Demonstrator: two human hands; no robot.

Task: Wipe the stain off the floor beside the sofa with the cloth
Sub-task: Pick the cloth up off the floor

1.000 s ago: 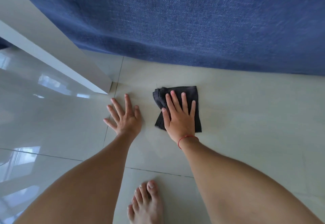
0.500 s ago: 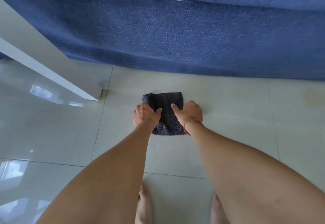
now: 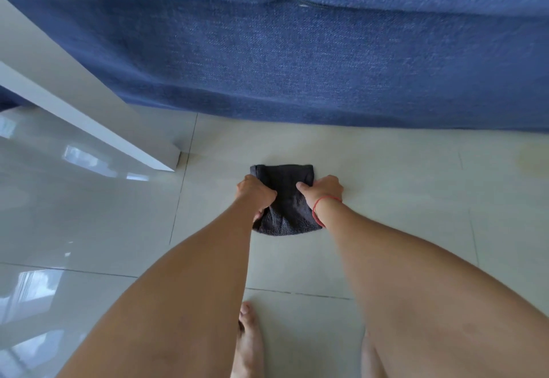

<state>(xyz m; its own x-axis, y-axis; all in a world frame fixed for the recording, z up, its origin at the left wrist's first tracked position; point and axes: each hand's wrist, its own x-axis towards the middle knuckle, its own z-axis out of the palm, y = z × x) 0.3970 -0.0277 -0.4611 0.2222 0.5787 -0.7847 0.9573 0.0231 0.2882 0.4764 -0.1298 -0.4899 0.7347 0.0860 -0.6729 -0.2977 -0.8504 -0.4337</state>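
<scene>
A dark grey folded cloth [image 3: 286, 199] lies on the pale floor tiles in front of the blue sofa [image 3: 297, 59]. My left hand [image 3: 255, 192] grips the cloth's left edge with curled fingers. My right hand [image 3: 322, 189], with a red string on its wrist, grips the right edge. A faint yellowish stain [image 3: 531, 160] shows on the tile far to the right, close to the sofa's base. Both forearms cover part of the cloth's near side.
A white furniture panel [image 3: 89, 116] slants in from the left and ends at a corner near the cloth. Glossy floor tiles [image 3: 74, 214] reflect light on the left. My bare feet [image 3: 248, 345] stand below the cloth.
One second ago my right hand lay flat on the cloth and my left hand flat on the floor. Now both hands grip the cloth's sides, and the view has risen to show more sofa.
</scene>
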